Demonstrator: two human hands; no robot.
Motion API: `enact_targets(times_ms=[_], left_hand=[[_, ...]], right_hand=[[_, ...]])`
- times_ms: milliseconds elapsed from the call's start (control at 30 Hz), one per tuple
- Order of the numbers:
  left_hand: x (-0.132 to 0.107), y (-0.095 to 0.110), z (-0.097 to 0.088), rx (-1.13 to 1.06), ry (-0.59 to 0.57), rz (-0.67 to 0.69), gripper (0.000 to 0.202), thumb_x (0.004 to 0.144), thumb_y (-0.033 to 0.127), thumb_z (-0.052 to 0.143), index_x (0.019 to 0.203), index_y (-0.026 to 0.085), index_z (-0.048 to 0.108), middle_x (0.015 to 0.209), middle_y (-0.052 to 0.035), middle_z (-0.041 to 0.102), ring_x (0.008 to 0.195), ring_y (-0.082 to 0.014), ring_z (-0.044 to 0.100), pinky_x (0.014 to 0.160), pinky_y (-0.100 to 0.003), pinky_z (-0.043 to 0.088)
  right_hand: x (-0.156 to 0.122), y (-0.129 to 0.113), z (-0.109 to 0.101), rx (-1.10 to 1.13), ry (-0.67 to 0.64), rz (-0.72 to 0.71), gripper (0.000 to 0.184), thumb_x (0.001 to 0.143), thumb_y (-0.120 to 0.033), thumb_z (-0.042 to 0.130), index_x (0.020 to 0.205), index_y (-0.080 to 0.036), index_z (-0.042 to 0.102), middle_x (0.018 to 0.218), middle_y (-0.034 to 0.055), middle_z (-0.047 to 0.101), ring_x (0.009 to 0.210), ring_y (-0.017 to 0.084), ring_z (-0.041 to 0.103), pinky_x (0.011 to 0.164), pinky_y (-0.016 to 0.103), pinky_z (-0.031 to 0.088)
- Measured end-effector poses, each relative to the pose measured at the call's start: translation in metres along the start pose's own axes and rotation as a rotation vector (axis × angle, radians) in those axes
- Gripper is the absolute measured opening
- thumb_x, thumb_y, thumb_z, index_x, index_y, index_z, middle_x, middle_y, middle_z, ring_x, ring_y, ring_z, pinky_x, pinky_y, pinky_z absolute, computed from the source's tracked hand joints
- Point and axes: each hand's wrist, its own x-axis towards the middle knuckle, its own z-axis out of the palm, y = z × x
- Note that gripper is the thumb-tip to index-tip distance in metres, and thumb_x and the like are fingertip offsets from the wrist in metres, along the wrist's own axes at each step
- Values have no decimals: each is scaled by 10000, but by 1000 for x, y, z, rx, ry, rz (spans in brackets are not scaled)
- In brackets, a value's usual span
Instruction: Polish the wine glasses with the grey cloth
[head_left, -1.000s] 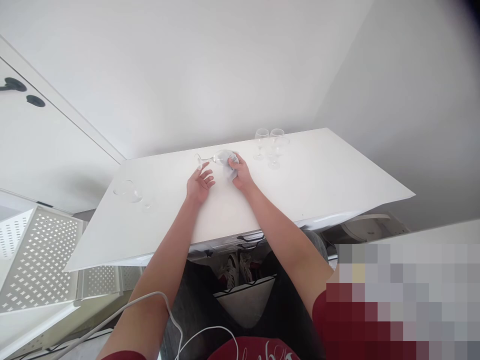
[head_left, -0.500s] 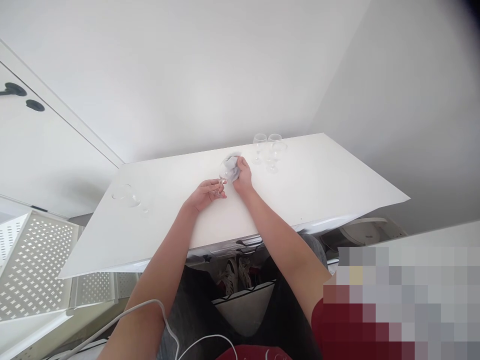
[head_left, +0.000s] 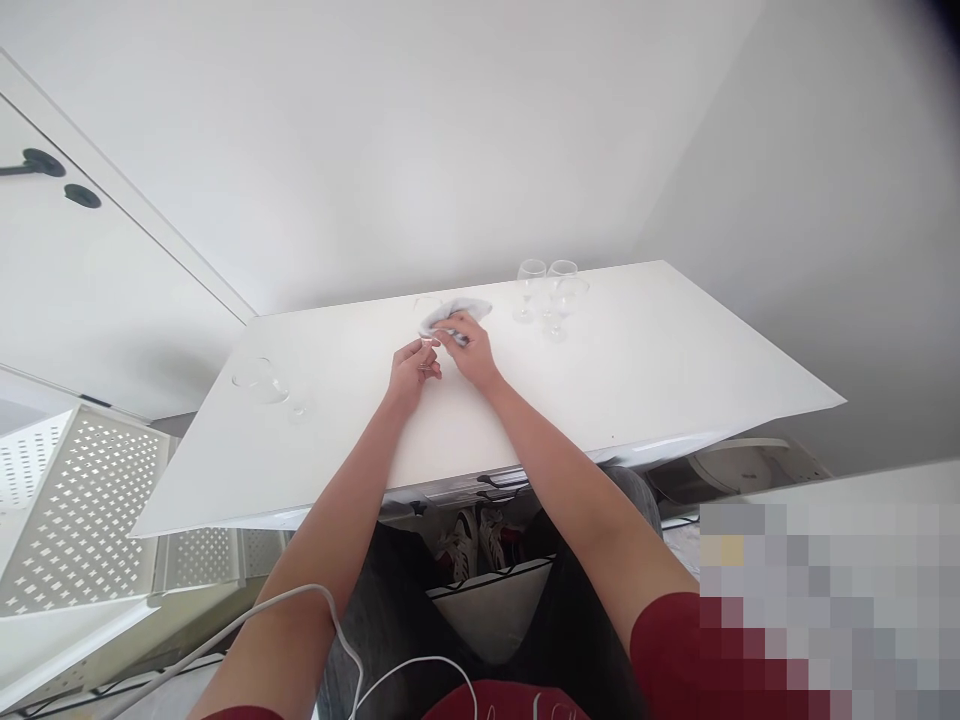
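My left hand [head_left: 412,372] is closed around the lower part of a clear wine glass [head_left: 428,301], whose bowl is mostly hidden and faint against the white top. A light grey cloth [head_left: 471,304] is bunched under the fingers of my right hand [head_left: 469,348], which pinches it against the glass close to my left fingertips. Both hands are just above the white tabletop [head_left: 450,435]. To their right, several clear stemmed glasses [head_left: 531,292] stand close together near the back edge. Another clear glass [head_left: 260,382] is at the left, slanted in the view; I cannot tell if it is upright.
The white wall [head_left: 450,150] rises behind the table, and a door with a dark handle [head_left: 43,163] is at the left. Perforated light panels [head_left: 90,500] stand below the left edge. A white cable [head_left: 322,592] crosses my left arm. Drawer handles [head_left: 499,483] show under the front edge.
My right hand has shifted down and left with the cloth, from the side of the bowl toward the stem. My left hand has turned, its fingers curling more tightly. The view has shifted slightly.
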Motion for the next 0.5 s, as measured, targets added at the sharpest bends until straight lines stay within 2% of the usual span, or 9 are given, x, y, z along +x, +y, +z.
enact_targets(times_ms=[100, 167, 267, 333, 400, 500], left_hand=[[-3, 5, 1, -26, -79, -98, 312, 901, 433, 818, 880, 135, 726, 661, 33, 453, 547, -97, 538, 537, -249, 507], [-4, 9, 0, -134, -106, -174, 279, 927, 383, 799, 889, 120, 716, 664, 41, 448, 535, -76, 515, 528, -226, 495], [-7, 18, -2, -365, -129, -272, 224, 983, 320, 744, 915, 112, 696, 663, 60, 425, 494, -40, 466, 496, -184, 448], [-8, 22, -4, -470, -165, -321, 212, 1020, 293, 696, 923, 105, 681, 644, 74, 393, 460, -29, 443, 467, -173, 413], [-9, 25, -4, -517, -199, -369, 218, 1051, 277, 650, 926, 99, 669, 627, 82, 370, 437, -29, 439, 447, -177, 397], [-9, 26, -3, -579, -187, -421, 243, 1090, 274, 580, 915, 116, 640, 614, 82, 383, 420, -30, 450, 437, -173, 396]], right_hand=[[3, 2, -3, 40, 152, 22, 491, 967, -643, 662, 1288, -282, 751, 1126, 62, 673, 1018, 207, 622, 942, 353, 551], [3, 3, -3, 54, 128, -22, 511, 961, -675, 660, 1259, -274, 764, 1118, 69, 667, 1005, 208, 625, 944, 365, 553], [1, 1, 2, 111, 24, -55, 489, 936, -674, 703, 1214, -280, 785, 1072, 56, 653, 962, 203, 643, 922, 371, 562], [-1, -1, 4, 194, 46, 1, 511, 941, -666, 705, 1286, -292, 745, 1073, 42, 662, 944, 189, 645, 890, 350, 564], [-4, -4, 6, 275, 126, 93, 528, 964, -676, 668, 1336, -302, 680, 1043, 24, 668, 903, 169, 632, 827, 317, 553], [-8, -8, 9, 346, 109, 182, 483, 938, -679, 705, 1233, -312, 597, 970, -14, 646, 807, 141, 609, 746, 279, 523]])
